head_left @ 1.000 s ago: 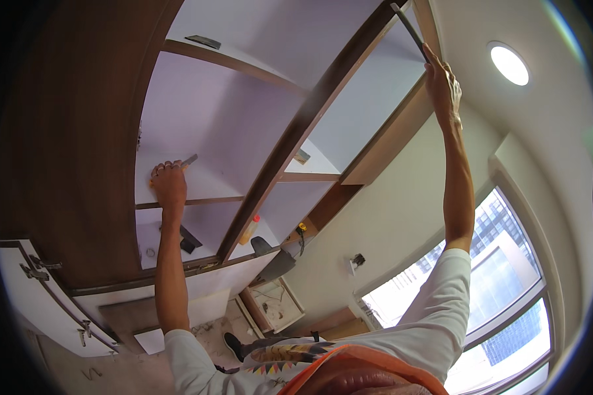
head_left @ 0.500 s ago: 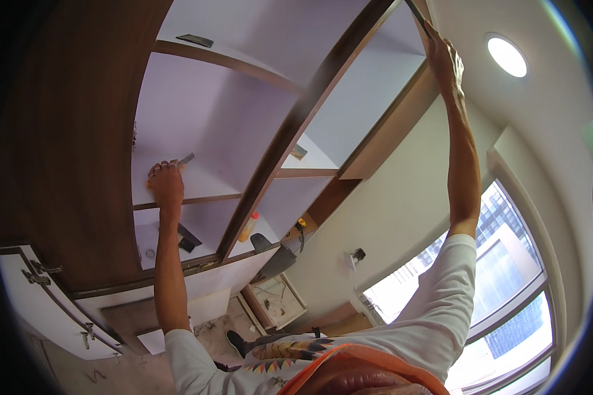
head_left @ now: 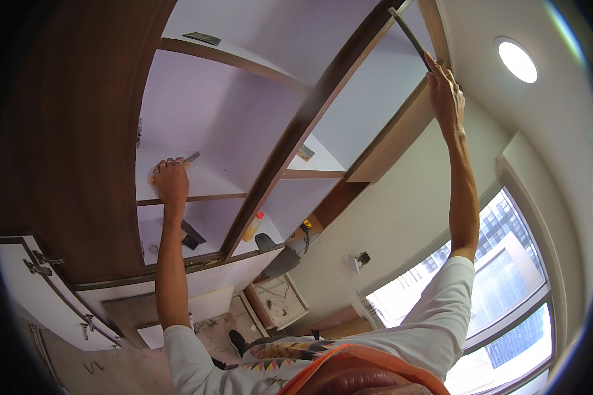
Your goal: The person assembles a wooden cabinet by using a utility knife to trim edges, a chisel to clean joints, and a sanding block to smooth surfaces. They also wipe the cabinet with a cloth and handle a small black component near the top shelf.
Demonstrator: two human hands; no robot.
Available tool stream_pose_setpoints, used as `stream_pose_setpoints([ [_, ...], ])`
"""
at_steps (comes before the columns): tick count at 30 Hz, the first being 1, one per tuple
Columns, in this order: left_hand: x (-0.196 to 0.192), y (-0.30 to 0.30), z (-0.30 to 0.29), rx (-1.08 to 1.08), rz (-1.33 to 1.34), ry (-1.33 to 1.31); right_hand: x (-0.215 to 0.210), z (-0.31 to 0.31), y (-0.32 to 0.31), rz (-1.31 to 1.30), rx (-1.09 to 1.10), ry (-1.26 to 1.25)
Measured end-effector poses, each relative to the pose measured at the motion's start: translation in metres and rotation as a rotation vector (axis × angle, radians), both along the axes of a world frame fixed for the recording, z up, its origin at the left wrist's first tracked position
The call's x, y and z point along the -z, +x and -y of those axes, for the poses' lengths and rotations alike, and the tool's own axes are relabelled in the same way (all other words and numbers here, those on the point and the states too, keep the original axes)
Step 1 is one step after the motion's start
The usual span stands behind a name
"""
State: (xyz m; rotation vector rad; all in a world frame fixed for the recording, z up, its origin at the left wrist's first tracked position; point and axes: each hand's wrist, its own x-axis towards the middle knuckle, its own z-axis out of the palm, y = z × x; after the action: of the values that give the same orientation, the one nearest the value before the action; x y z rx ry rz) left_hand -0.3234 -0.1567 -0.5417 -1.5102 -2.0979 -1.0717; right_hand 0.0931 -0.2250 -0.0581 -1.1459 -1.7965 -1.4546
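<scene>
My left hand point(head_left: 171, 183) is closed around a small tool over a cabinet shelf. The tool's flat grey blade point(head_left: 192, 158) sticks out to the right, and a bit of yellow-orange handle shows by the fingers. High on the right, my right hand point(head_left: 446, 99) grips a long, thin dark strip point(head_left: 410, 36). Its far end reaches toward the upper cabinet frame; whether it touches there I cannot tell. The open cabinet point(head_left: 290, 135) has brown edges and pale lilac compartments.
A bottle with a red cap point(head_left: 254, 226) and a black-and-grey item point(head_left: 191, 235) stand in lower compartments. A yellow tape measure point(head_left: 306, 225) lies near the wall. At lower left, a white door point(head_left: 46, 289) with hinges hangs open. A drawer point(head_left: 280, 299) sits below; a window point(head_left: 507, 243) is right.
My right hand has come down from the upper frame with the strip, so more of it shows. My left hand stays at nearly the same place. The whole view has shifted slightly.
</scene>
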Motion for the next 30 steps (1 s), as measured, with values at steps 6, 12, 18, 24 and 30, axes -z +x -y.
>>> stream_pose_setpoints([
  [6,0.002,0.006,-0.005,0.032,0.009,0.023,-0.023,-0.001,-0.009,-0.024,-0.050,0.096],
  [12,0.003,0.007,-0.005,-0.004,-0.012,0.025,0.033,0.010,0.003,-0.003,0.030,-0.023],
  [18,0.004,0.002,-0.004,0.018,0.007,0.035,-0.002,-0.005,-0.016,0.020,-0.032,0.033],
  [24,0.005,0.006,-0.007,0.013,-0.002,0.022,0.025,-0.007,-0.006,0.048,-0.037,-0.006],
  [30,0.002,0.003,-0.004,0.023,-0.008,0.017,0.023,-0.012,-0.015,0.135,-0.075,0.053],
])
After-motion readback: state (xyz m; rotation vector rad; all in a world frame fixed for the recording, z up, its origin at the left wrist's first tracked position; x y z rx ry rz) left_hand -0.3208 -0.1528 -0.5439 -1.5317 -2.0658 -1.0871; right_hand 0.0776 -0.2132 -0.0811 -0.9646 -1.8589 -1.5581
